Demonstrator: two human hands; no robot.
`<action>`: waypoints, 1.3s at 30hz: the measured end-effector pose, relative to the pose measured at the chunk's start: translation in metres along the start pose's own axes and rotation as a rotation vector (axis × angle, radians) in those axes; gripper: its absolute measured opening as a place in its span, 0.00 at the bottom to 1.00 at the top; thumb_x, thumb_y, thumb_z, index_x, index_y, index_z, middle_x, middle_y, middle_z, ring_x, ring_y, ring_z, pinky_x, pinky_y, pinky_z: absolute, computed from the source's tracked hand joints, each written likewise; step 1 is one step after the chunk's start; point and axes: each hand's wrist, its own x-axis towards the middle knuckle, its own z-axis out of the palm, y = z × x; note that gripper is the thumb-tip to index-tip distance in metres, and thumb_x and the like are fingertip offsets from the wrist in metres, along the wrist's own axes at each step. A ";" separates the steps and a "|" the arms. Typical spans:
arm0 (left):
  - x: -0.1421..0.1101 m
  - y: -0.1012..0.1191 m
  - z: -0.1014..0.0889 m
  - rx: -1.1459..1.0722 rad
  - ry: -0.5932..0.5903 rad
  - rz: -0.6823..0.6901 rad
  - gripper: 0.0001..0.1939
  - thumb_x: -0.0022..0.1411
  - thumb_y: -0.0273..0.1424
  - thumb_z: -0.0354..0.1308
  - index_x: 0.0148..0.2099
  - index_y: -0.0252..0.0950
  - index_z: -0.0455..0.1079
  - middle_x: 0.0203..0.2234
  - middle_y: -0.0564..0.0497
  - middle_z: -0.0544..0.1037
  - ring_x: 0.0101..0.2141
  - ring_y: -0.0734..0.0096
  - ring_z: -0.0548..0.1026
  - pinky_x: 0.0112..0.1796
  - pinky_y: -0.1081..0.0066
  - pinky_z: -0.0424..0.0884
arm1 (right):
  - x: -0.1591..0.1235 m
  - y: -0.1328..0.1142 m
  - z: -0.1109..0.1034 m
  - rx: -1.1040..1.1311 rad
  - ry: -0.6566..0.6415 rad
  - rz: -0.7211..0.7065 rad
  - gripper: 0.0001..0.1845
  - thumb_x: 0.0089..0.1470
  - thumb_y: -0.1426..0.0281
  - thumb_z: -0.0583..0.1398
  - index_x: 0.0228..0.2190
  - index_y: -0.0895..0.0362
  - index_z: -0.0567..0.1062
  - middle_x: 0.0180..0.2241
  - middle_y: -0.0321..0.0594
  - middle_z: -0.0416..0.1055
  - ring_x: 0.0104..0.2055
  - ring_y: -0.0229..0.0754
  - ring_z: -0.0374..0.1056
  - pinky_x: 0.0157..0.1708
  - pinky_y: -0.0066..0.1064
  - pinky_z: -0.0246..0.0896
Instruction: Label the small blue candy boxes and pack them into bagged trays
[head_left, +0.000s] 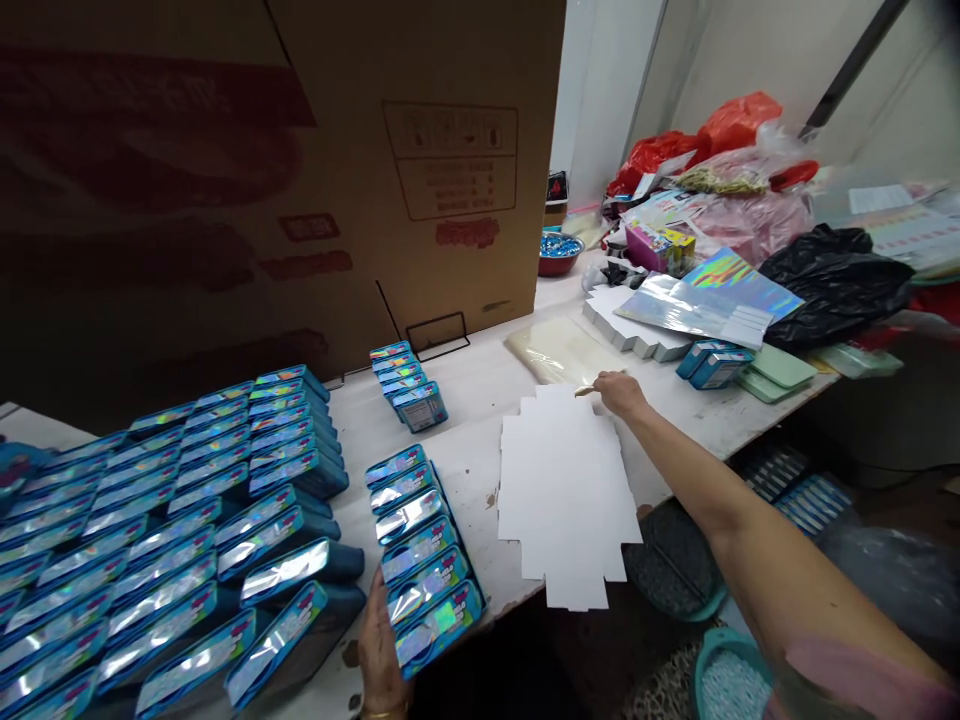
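Two hands in view. Right hand [621, 393] closed on a small pale tool [586, 391], tip at the top edge of a flat white card blank [566, 495], which lies unfolded at frame centre on a white table [465, 470]. Left hand [377, 650], bottom centre, sits against a row of blue boxes [424, 570] with shiny panels; open or gripping, cannot tell. Stacked blue boxes [172, 540] fill lower left. Step in hand, judged: tool work on the blank; next move appears to call for the tool along that edge.
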 end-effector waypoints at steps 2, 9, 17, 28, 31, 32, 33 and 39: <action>-0.001 0.006 0.003 0.040 0.045 0.133 0.20 0.47 0.38 0.54 0.44 0.42 0.66 0.49 0.50 0.69 0.56 0.59 0.57 0.55 0.65 0.53 | -0.013 0.002 -0.016 0.003 0.087 0.031 0.16 0.50 0.81 0.48 0.29 0.60 0.74 0.32 0.46 0.69 0.35 0.42 0.62 0.31 0.30 0.48; -0.009 0.030 0.010 0.052 0.028 0.194 0.14 0.51 0.35 0.52 0.40 0.36 0.69 0.48 0.45 0.69 0.53 0.58 0.60 0.56 0.62 0.50 | -0.039 -0.013 -0.116 0.162 0.599 0.280 0.15 0.57 0.72 0.44 0.35 0.60 0.69 0.35 0.46 0.67 0.35 0.42 0.61 0.30 0.29 0.48; -0.069 0.134 0.021 0.381 0.046 0.866 0.27 0.49 0.39 0.59 0.52 0.43 0.62 0.53 0.47 0.62 0.52 0.58 0.60 0.54 0.60 0.50 | -0.119 -0.160 -0.152 0.213 0.268 -0.463 0.11 0.55 0.66 0.52 0.28 0.59 0.70 0.27 0.42 0.70 0.29 0.39 0.64 0.27 0.28 0.49; -0.059 0.151 0.010 1.017 -0.207 1.163 0.14 0.56 0.37 0.51 0.43 0.41 0.70 0.46 0.47 0.70 0.43 0.59 0.66 0.41 0.62 0.58 | -0.159 -0.222 -0.138 0.250 0.220 -0.766 0.09 0.49 0.65 0.59 0.26 0.60 0.72 0.25 0.42 0.72 0.29 0.40 0.66 0.29 0.29 0.52; -0.061 0.148 0.005 1.020 -0.260 1.183 0.12 0.59 0.35 0.47 0.38 0.40 0.71 0.40 0.48 0.74 0.40 0.63 0.67 0.38 0.65 0.59 | -0.159 -0.222 -0.136 0.387 0.131 -0.752 0.14 0.45 0.60 0.61 0.23 0.59 0.71 0.23 0.38 0.71 0.27 0.37 0.64 0.26 0.26 0.50; -0.062 0.147 0.003 1.013 -0.269 1.186 0.13 0.60 0.35 0.46 0.37 0.39 0.71 0.38 0.48 0.75 0.38 0.64 0.68 0.37 0.66 0.59 | -0.158 -0.221 -0.135 0.464 0.092 -0.747 0.15 0.44 0.59 0.61 0.21 0.59 0.71 0.22 0.36 0.70 0.26 0.36 0.63 0.25 0.25 0.49; -0.063 0.147 0.000 1.010 -0.279 1.196 0.13 0.60 0.34 0.45 0.36 0.39 0.71 0.36 0.48 0.75 0.37 0.65 0.68 0.36 0.66 0.59 | -0.157 -0.218 -0.134 0.548 0.049 -0.740 0.16 0.45 0.59 0.61 0.20 0.59 0.71 0.21 0.35 0.69 0.25 0.34 0.62 0.24 0.25 0.48; -0.072 0.145 -0.018 1.139 -0.184 1.299 0.11 0.60 0.27 0.45 0.33 0.37 0.69 0.27 0.49 0.74 0.31 0.69 0.67 0.32 0.68 0.56 | -0.152 -0.196 -0.138 0.825 -0.147 -0.637 0.17 0.51 0.63 0.56 0.17 0.60 0.70 0.19 0.33 0.65 0.23 0.31 0.60 0.23 0.22 0.48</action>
